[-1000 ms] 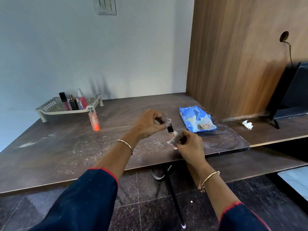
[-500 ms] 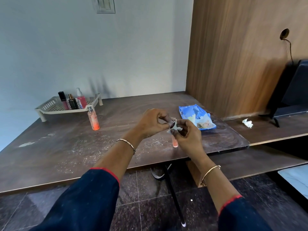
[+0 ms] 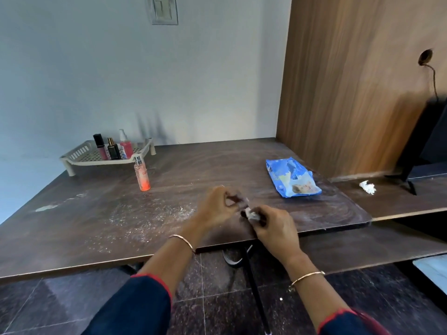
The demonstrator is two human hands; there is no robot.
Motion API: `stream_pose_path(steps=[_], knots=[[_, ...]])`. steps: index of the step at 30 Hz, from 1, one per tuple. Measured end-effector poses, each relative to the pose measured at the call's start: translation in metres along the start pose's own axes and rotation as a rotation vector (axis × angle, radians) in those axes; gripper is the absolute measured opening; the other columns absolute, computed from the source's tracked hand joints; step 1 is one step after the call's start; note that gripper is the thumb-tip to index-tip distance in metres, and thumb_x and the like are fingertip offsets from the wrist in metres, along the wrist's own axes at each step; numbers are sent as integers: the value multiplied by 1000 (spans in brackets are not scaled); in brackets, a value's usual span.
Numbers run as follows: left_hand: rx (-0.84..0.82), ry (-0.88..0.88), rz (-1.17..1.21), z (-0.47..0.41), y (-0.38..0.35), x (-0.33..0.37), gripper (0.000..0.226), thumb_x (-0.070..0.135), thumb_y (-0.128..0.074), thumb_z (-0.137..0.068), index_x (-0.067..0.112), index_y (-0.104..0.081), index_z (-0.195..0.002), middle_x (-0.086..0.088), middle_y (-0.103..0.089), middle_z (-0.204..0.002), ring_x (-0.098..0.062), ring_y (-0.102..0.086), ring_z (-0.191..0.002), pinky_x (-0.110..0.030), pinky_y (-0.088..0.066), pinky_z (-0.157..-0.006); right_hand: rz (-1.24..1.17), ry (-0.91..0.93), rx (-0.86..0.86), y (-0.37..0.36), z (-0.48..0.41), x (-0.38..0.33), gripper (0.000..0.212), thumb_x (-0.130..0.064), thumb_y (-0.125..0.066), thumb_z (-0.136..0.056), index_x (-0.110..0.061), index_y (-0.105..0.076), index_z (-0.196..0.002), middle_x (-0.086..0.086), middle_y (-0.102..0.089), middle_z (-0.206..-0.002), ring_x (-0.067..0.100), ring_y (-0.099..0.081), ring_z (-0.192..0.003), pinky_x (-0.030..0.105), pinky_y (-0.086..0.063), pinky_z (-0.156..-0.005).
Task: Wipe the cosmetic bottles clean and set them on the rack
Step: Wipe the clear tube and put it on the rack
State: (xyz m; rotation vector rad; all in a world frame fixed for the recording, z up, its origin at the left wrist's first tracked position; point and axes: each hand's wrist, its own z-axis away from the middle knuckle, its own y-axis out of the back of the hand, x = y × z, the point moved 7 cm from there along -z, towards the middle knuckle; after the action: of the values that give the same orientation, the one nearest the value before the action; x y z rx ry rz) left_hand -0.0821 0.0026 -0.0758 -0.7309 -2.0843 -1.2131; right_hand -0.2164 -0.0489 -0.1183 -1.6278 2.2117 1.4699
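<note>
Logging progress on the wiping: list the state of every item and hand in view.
rack, holds upright bottles
orange spray bottle, upright, off the rack
small bottle, mostly hidden between hands
wipe, bunched in right hand
left hand, pinches small bottle
wipes pack, lying flat

This is looking like a room in a home — a pale painted wall [image 3: 121,81] is carrying a switch plate [image 3: 165,10] at the far side, a wood-laminate panel [image 3: 350,93] is standing on the right, and dark polished tiles are covering the floor [image 3: 217,298]. A plastic rack [image 3: 79,155] of cosmetic bottles [image 3: 113,148] is sitting far left on the dusty worktop [image 3: 96,226] — a dark screen [image 3: 425,146] on a stand is resting at the right.
</note>
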Motion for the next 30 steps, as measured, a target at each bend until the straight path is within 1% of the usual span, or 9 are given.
stream_pose_path(steps=[4,8,11,14,19,22,25,28,30], knots=[[125,144,1,-12,34,-25,20,14,-73,-79,27,-69,-95,5,-68,-94,-11,-63,-88,-23,-52,-82,-104,-68,21,4,-15,8,20,-20,-76,-71,-24,-70,-90,-4,-73,-83,15,-69,-79,36,-55,-71],[111,326,68,-3,16,-49,8,26,-70,-83,26,-71,-91,8,-67,-72,-5,-56,-62,-16,-43,-60,-422,-190,87,3,-26,16,25,-11,-78,-72,-28,-67,-87,-9,-72,-82,6,-68,-78,28,-54,-75],[148,311,200,0,6,-44,4,28,-69,-84,29,-70,-81,-4,-71,-75,-12,-59,-69,-26,-46,-66,-587,-236,118,-1,-31,13,32,-3,-75,-75,-30,-66,-90,-7,-72,-88,7,-68,-82,23,-53,-77],[274,300,316,-3,7,-31,1,26,-72,-81,27,-72,-82,1,-69,-71,-10,-62,-70,-24,-48,-67,-633,-210,169,-1,-33,3,30,0,-72,-77,-21,-67,-97,-3,-71,-93,8,-68,-85,20,-52,-79],[339,218,344,-11,10,-9,12,21,-76,-77,16,-74,-88,-2,-73,-78,-3,-65,-68,-20,-54,-70,-526,-185,194,-4,-38,0,27,-12,-69,-79,-21,-67,-104,-3,-71,-98,13,-67,-91,31,-53,-84],[372,185,247,-17,12,0,12,19,-78,-75,14,-74,-86,4,-71,-73,6,-62,-61,-12,-53,-65,-473,-174,200,-1,-39,-2,25,-13,-70,-81,-17,-68,-106,-7,-69,-92,11,-66,-86,18,-49,-80],[361,165,205,-23,9,4,12,23,-80,-73,16,-75,-82,5,-72,-71,0,-63,-61,-16,-54,-64,-410,-185,185,6,-39,-1,22,-14,-71,-82,-14,-69,-103,-8,-67,-84,6,-62,-78,3,-41,-70],[344,164,207,-27,7,7,13,22,-79,-74,14,-75,-82,3,-74,-75,-3,-67,-68,-17,-55,-68,-303,-227,128,9,-37,2,23,-24,-71,-82,-18,-69,-104,-2,-71,-90,13,-64,-82,18,-47,-72],[333,181,205,-29,7,4,13,21,-79,-74,14,-75,-84,2,-74,-76,0,-67,-68,-16,-55,-69,-106,-285,55,9,-30,8,24,-35,-69,-82,-25,-68,-103,-1,-72,-92,19,-64,-89,28,-45,-71]])
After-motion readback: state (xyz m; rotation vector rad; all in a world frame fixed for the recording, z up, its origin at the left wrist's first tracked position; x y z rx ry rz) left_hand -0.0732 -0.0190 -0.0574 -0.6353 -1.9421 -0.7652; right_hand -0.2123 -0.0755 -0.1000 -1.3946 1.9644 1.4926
